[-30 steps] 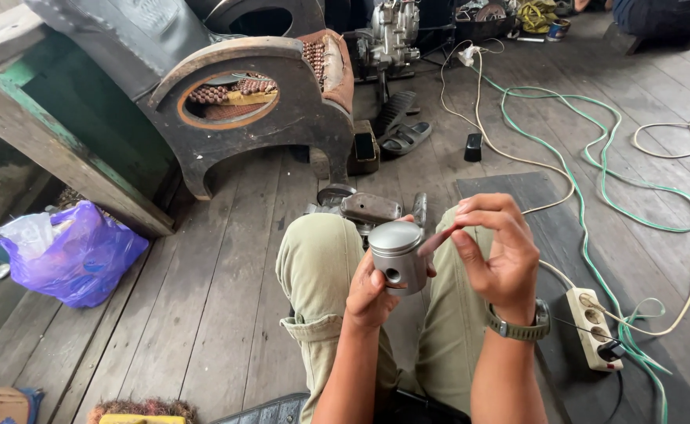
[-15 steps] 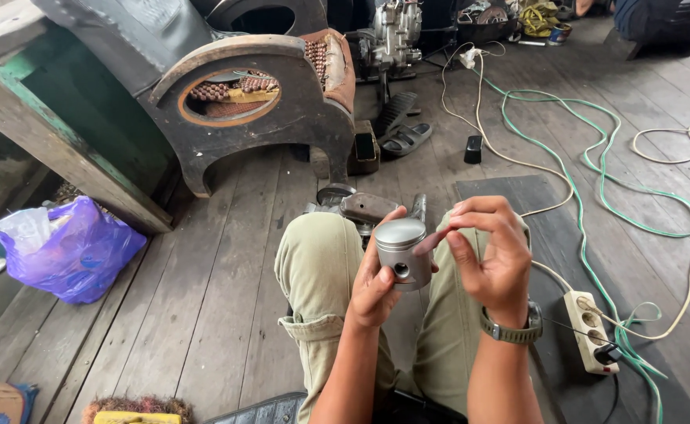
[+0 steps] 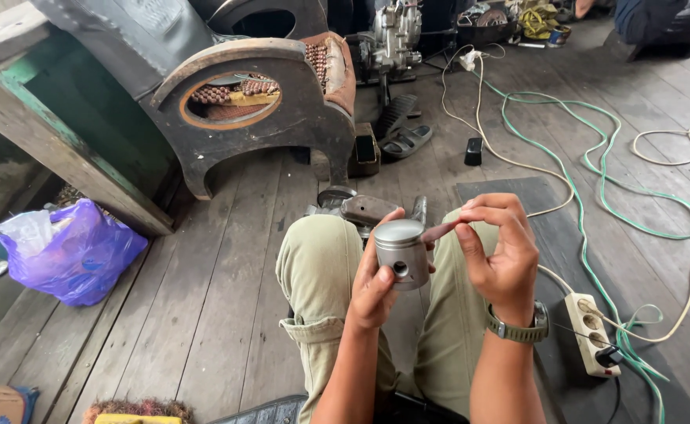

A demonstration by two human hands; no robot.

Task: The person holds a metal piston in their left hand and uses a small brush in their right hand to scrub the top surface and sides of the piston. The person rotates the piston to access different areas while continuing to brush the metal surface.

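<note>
Purple bag (image 3: 74,255), green cable (image 3: 596,157), sandals (image 3: 404,129)

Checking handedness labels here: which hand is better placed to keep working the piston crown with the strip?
Right, probably. The right hand pinches the thin strip, its tip at the piston crown edge. The left hand wraps the piston's skirt, bracing it.

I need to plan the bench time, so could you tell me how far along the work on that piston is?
Done: the piston is out and bare, held upright in the left hand. In hand: the right hand pinches a thin reddish-grey strip against the piston's upper edge. Left: the engine parts lie loose on the floor beyond the knees, so refitting looks untouched.
</note>
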